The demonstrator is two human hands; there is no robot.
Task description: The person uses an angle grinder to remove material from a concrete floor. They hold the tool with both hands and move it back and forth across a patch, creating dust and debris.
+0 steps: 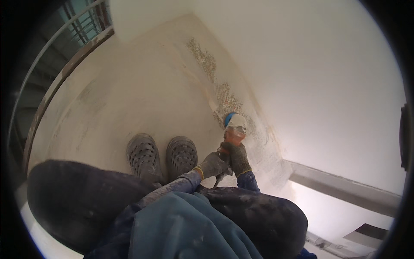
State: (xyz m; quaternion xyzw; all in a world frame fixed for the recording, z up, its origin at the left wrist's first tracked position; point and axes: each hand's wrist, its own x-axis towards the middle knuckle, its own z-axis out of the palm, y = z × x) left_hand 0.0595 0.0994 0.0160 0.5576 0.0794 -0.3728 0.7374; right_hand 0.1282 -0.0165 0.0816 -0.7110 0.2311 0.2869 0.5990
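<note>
I hold an orange power tool (234, 136) with a blue disc and a pale, dusty guard over a rough speckled patch (227, 98) along the floor's edge by the wall. My gloved right hand (237, 160) is closed on the tool's body. My gloved left hand (213, 165) grips its rear end, just left of and below my right hand, where a dark cord hangs down. My grey clog shoes (182, 156) stand on the dusty pale floor (120, 95), left of the tool.
A white wall (310, 86) runs along the right, with a beam-like ledge (340, 185) lower down. At the left, the floor ends at a dark edge (67, 69), beyond which are a metal railing (42, 58) and stairs (32, 99).
</note>
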